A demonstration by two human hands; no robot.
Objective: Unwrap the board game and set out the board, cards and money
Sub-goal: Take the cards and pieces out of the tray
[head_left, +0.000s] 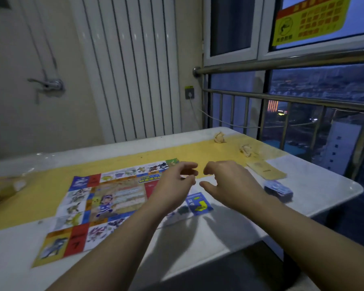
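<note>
Hands are held just apart above a table [315, 198], the left hand [174, 182] and right hand [226, 181] with half-curled fingers; whether anything is pinched cannot be told. The game board [105, 198] is spread at nine o'clock, the card stack [278, 191] at three.

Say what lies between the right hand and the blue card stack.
Nothing: in the head view, only bare tabletop separates the right hand from the blue card stack.

A crumpled paper ball [219, 137] and a second ball [246, 149] are seen on the table [324, 181]; a yellow sticker [309, 19] is stuck to the window [232, 26].
</note>
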